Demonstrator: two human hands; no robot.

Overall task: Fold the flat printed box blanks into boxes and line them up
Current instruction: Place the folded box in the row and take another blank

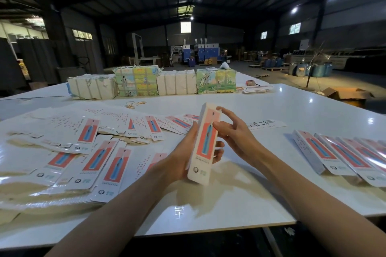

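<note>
A long white box point(203, 144) with a red panel and a blue picture stands nearly upright above the white table point(229, 204), folded into shape. My left hand point(179, 158) grips its lower half from the left and behind. My right hand point(231, 131) touches its right edge near the top, fingers spread. Several flat printed blanks point(100, 158) lie fanned out and overlapping on the left. On the right, several folded boxes point(344, 154) lie side by side in a row.
Four bundled stacks of printed sheets point(154, 83) stand along the far side of the table. Rubber bands point(133, 104) lie in front of them. A single blank point(267, 124) lies to the right of my hands. The table's front edge runs just below my forearms.
</note>
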